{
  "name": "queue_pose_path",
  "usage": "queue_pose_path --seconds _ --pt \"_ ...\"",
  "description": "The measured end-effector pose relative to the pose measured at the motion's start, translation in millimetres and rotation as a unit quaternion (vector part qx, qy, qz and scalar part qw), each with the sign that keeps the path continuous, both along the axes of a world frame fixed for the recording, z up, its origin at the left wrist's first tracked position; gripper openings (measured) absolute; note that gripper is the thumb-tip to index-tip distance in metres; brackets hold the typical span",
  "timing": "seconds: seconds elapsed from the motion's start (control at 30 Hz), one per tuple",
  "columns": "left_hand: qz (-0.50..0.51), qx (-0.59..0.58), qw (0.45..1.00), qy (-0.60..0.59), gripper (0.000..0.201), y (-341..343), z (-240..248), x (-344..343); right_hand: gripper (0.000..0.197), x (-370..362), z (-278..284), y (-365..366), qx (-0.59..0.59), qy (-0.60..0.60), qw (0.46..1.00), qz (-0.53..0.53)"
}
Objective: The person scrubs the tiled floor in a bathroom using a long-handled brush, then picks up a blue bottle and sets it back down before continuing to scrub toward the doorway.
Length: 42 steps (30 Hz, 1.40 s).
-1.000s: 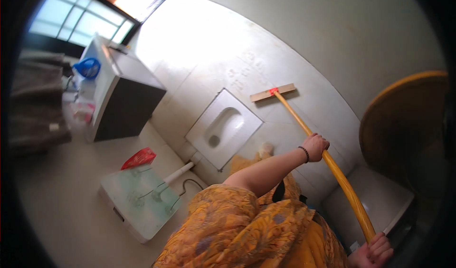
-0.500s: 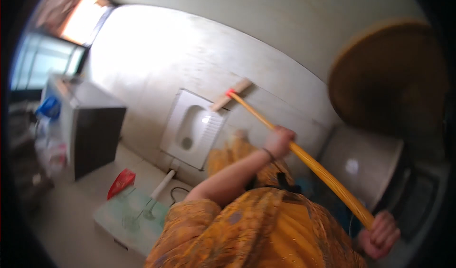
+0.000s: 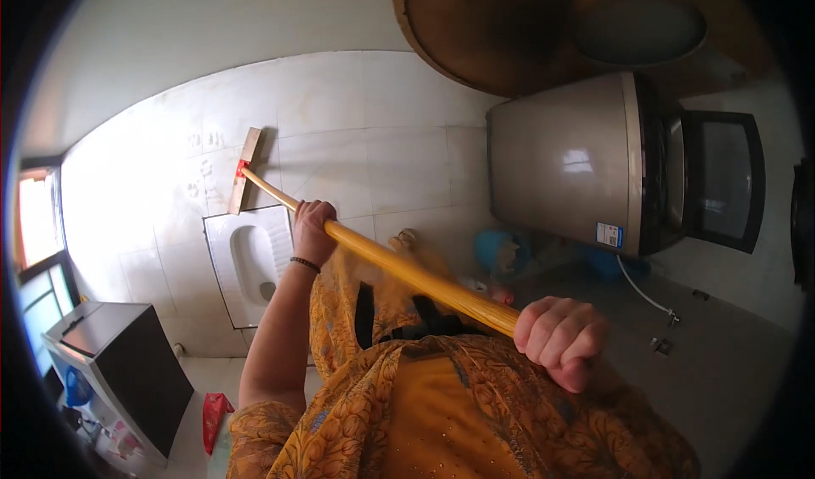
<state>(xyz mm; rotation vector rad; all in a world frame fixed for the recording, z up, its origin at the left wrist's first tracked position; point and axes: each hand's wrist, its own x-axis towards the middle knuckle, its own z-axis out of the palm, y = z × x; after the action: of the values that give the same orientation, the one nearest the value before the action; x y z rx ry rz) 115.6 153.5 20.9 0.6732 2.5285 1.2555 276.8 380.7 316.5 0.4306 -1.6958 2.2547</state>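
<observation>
Pale tiled bathroom floor, squat toilet at left. I see my left hand and right hand, fingers clamped round the yellow squeegee handle. Its wooden head rests on the tiles beyond the toilet.

The mop head is now lying beyond the far left corner of the squat pan, having slid leftward across the tiles from the pan's right side. The left hand is gripping the yellow handle right beside the pan's edge, and the right hand is riding higher and nearer the body. The washing machine, earlier only partly seen, is showing fully to the pan's right.
</observation>
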Motion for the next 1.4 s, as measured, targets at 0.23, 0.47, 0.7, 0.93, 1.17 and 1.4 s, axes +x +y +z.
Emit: queue_pose_path --seconds 0.23,0.47,0.7,0.93,1.17,1.4 --pt "-0.174 0.01 0.984 -0.039 0.014 87 24 46 0.019 101 19 20 0.003 0.035 0.988 -0.154" --pt "-0.42 -0.116 0.899 -0.046 0.013 275 44 146 0.025 243 83 53 -0.047 -0.125 0.808 -0.574" --pt "-0.561 -0.038 0.825 -0.067 0.025 358 65 260 0.036 252 126 89 0.09 -0.074 0.727 -0.676" --pt "-0.4 -0.093 0.91 -0.056 0.024 312 77 206 0.031 227 118 145 0.075 -0.019 0.891 -0.447" --pt "-0.145 0.004 0.989 -0.036 0.013 201 55 149 0.025 158 74 152 0.08 0.002 0.992 -0.094" --pt "-0.19 -0.041 0.978 -0.072 0.015 197 81 183 0.026 131 111 167 0.077 -0.004 0.997 -0.023"
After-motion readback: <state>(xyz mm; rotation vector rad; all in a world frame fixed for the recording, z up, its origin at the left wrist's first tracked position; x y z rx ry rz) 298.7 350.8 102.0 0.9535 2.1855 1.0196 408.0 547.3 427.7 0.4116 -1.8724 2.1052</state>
